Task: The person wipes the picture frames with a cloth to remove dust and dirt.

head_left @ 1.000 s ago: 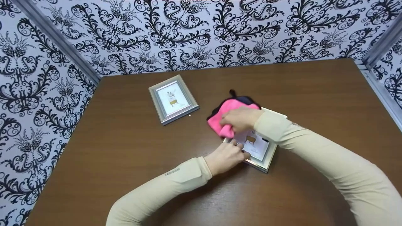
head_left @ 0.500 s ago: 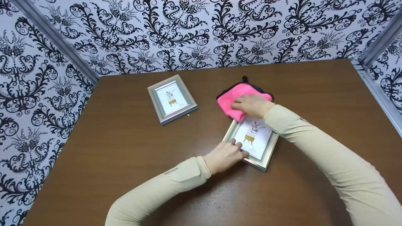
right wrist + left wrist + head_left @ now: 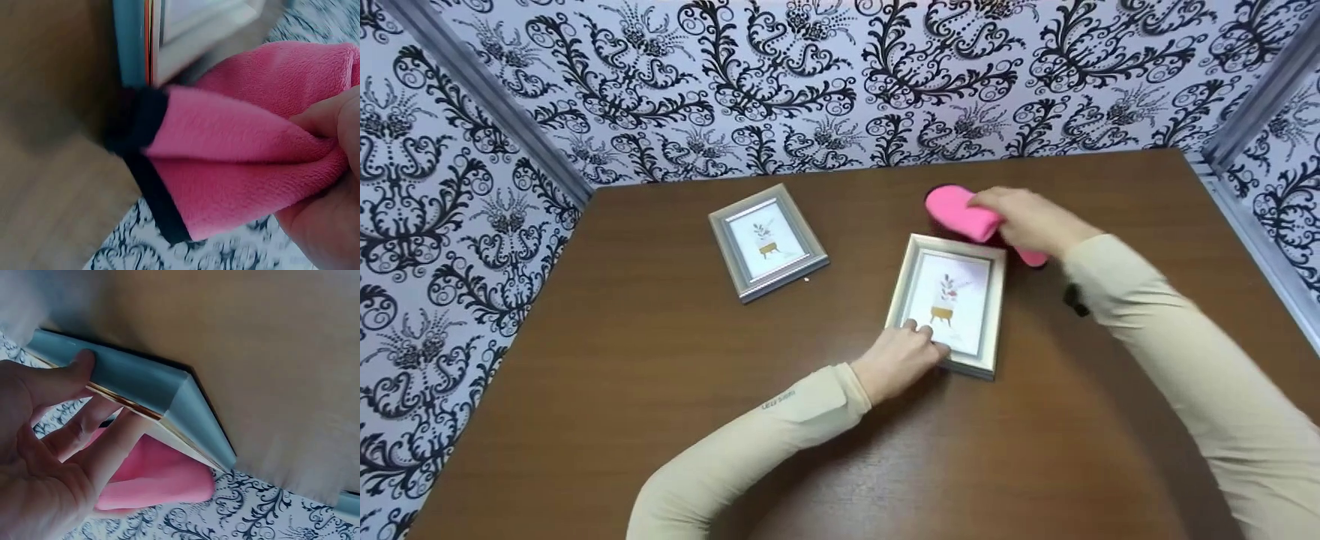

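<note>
From far off, I see the left hand (image 3: 898, 360) pinching the near left part of 1 picture frame (image 3: 949, 296) on the brown table (image 3: 660, 360). The right hand (image 3: 1031, 217) grips a pink cloth (image 3: 960, 211) beside its far right corner. Frame 2 (image 3: 769, 244) lies to the left.

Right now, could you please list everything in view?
Table: 1, brown, central
Right frame: 1, pale gold, on the table
Left frame: 1, silver and beige, on the table
Cloth: 1, pink and black, by the right frame
Speck: 1, white, near the left frame
Walls: 3, black and white, around the table
Posts: 2, grey, wall corners
Sleeves: 2, cream, foreground
Small item: 1, black, by the right sleeve
Left hand: 1, gripping the right frame
Right hand: 1, holding the cloth
</note>
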`<control>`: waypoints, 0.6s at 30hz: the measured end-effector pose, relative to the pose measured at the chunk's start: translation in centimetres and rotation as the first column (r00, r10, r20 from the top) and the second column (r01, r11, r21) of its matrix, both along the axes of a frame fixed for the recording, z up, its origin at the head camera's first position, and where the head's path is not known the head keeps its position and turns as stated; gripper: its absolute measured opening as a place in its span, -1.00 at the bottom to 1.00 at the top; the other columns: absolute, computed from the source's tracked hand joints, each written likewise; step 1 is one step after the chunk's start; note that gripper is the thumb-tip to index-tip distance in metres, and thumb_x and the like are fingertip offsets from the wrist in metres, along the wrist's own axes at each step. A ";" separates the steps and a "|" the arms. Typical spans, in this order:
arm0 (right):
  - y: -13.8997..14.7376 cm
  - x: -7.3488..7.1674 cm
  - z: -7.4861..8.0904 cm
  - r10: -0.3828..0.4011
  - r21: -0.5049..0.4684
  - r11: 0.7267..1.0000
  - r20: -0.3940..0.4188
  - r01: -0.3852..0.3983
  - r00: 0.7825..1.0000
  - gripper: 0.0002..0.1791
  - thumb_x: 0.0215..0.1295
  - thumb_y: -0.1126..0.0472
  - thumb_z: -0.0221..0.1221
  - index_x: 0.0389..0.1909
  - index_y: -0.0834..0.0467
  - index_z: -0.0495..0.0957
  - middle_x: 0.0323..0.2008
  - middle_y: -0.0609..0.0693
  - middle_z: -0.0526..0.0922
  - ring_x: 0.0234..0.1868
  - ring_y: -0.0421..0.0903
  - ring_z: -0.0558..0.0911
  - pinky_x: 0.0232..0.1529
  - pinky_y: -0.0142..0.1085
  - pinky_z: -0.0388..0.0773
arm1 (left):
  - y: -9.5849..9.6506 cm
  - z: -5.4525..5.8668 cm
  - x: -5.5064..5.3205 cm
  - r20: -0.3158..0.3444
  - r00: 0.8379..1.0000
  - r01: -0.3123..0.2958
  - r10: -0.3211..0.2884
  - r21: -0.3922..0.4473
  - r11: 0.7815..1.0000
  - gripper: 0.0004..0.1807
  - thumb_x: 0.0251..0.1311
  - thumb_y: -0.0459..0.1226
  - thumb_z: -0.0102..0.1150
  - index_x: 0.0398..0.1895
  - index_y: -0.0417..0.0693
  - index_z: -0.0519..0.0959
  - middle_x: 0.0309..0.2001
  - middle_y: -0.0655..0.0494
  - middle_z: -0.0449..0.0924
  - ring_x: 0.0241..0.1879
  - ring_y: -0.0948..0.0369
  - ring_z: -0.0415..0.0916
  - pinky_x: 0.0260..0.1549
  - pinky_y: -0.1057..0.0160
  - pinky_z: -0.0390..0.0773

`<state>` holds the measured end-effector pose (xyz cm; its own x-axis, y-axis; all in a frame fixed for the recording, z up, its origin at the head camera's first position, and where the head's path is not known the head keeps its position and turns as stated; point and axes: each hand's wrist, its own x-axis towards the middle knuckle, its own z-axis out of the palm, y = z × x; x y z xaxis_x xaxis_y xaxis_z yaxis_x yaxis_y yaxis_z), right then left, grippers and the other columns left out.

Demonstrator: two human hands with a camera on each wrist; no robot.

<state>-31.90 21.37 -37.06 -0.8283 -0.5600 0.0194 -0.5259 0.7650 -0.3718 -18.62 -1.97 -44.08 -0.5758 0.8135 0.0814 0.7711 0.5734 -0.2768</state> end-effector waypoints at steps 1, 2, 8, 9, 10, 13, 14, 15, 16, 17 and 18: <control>0.7 0.2 0.4 -0.001 -0.029 1.000 -0.015 0.000 1.000 -0.36 0.03 0.65 0.06 0.23 0.33 0.39 0.20 0.34 0.41 0.22 0.33 0.36 0.24 0.17 0.24 | 0.0 0.0 -0.4 0.013 1.000 -0.011 0.011 0.004 1.000 -0.76 0.09 -0.42 0.23 -0.23 0.09 0.64 -0.34 0.05 0.62 -0.38 0.12 0.55 -0.57 0.29 0.58; 1.4 0.4 0.8 0.002 -0.050 0.999 -0.032 -0.003 0.999 -0.37 0.02 0.65 0.07 0.21 0.35 0.40 0.18 0.35 0.43 0.21 0.33 0.37 0.24 0.17 0.24 | 0.1 0.0 -0.9 0.027 0.999 -0.024 0.024 0.015 1.000 -0.75 0.08 -0.43 0.23 -0.22 0.08 0.64 -0.33 0.04 0.62 -0.37 0.11 0.55 -0.56 0.28 0.59; 5.0 2.0 3.1 -0.031 -0.111 0.994 -0.090 0.021 0.995 -0.33 -0.07 0.69 0.01 0.18 0.35 0.42 0.12 0.38 0.47 0.15 0.37 0.41 0.16 0.22 0.29 | 0.4 0.0 -4.1 0.083 0.990 -0.121 0.114 0.094 0.988 -0.76 0.17 -0.44 0.15 -0.19 0.02 0.67 -0.30 -0.02 0.64 -0.34 0.07 0.57 -0.50 0.21 0.62; 5.5 2.2 3.4 -0.041 -0.120 0.992 -0.096 0.029 0.994 -0.32 -0.08 0.69 0.00 0.18 0.34 0.42 0.12 0.37 0.47 0.14 0.37 0.41 0.15 0.23 0.30 | 0.6 -0.1 -4.8 0.085 0.988 -0.138 0.130 0.101 0.985 -0.76 0.20 -0.44 0.13 -0.18 0.02 0.68 -0.30 -0.02 0.64 -0.34 0.07 0.58 -0.49 0.20 0.63; 6.0 2.5 3.7 -0.052 -0.127 0.991 -0.101 0.039 0.994 -0.31 -0.09 0.70 -0.01 0.19 0.33 0.42 0.12 0.37 0.47 0.14 0.38 0.41 0.14 0.24 0.30 | 0.7 -0.1 -5.4 0.088 0.985 -0.155 0.146 0.105 0.982 -0.75 0.21 -0.45 0.11 -0.17 0.01 0.68 -0.29 -0.03 0.65 -0.34 0.07 0.58 -0.49 0.19 0.63; 7.6 3.5 4.1 -0.079 -0.148 0.987 -0.129 0.060 0.988 -0.30 -0.11 0.70 -0.03 0.18 0.32 0.44 0.12 0.36 0.48 0.13 0.37 0.42 0.13 0.23 0.31 | 1.4 -0.2 -7.1 0.081 0.979 -0.198 0.189 0.127 0.972 -0.76 0.25 -0.43 0.07 -0.17 0.00 0.68 -0.29 -0.04 0.64 -0.34 0.06 0.60 -0.48 0.17 0.64; 8.1 3.8 4.2 -0.089 -0.154 0.986 -0.136 0.067 0.987 -0.30 -0.11 0.70 -0.03 0.18 0.32 0.44 0.12 0.36 0.48 0.13 0.37 0.42 0.13 0.23 0.31 | 1.7 -0.2 -7.7 0.086 0.975 -0.215 0.205 0.132 0.968 -0.76 0.26 -0.43 0.07 -0.17 -0.01 0.68 -0.29 -0.05 0.65 -0.34 0.05 0.60 -0.47 0.17 0.64; 8.6 4.1 4.2 -0.097 -0.159 0.984 -0.145 0.073 0.985 -0.30 -0.11 0.70 -0.04 0.18 0.31 0.45 0.11 0.35 0.49 0.13 0.37 0.43 0.12 0.23 0.32 | 2.0 -0.2 -8.3 0.093 0.971 -0.232 0.221 0.140 0.963 -0.77 0.26 -0.42 0.06 -0.16 -0.02 0.68 -0.28 -0.05 0.65 -0.33 0.04 0.60 -0.46 0.16 0.64; 9.0 4.4 4.1 -0.105 -0.164 0.983 -0.154 0.079 0.983 -0.30 -0.11 0.69 -0.04 0.17 0.31 0.45 0.10 0.35 0.50 0.12 0.37 0.43 0.11 0.23 0.32 | 2.3 -0.2 -8.8 0.098 0.967 -0.248 0.236 0.149 0.957 -0.77 0.26 -0.41 0.06 -0.17 -0.02 0.68 -0.29 -0.06 0.65 -0.33 0.03 0.61 -0.45 0.15 0.64; 9.4 4.6 4.0 -0.113 -0.168 0.982 -0.159 0.086 0.981 -0.31 -0.11 0.69 -0.04 0.17 0.31 0.45 0.10 0.35 0.50 0.11 0.38 0.43 0.10 0.24 0.33 | 2.7 -0.1 -9.3 0.107 0.962 -0.265 0.250 0.158 0.951 -0.78 0.26 -0.41 0.06 -0.18 -0.03 0.68 -0.29 -0.06 0.66 -0.33 0.03 0.61 -0.45 0.14 0.64; 9.7 4.8 3.9 -0.119 -0.172 0.981 -0.163 0.090 0.980 -0.31 -0.10 0.69 -0.04 0.17 0.31 0.45 0.09 0.35 0.50 0.10 0.38 0.44 0.09 0.24 0.33 | 3.1 -0.1 -9.8 0.121 0.956 -0.283 0.266 0.165 0.945 -0.78 0.27 -0.40 0.05 -0.18 -0.03 0.68 -0.28 -0.06 0.66 -0.32 0.02 0.62 -0.43 0.13 0.65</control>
<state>-27.08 31.06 -33.13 -0.8583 -0.4480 0.2500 -0.5130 0.7555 -0.4075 -28.41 1.08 -44.13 -0.7870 0.5998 0.1445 0.5944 0.7999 -0.0828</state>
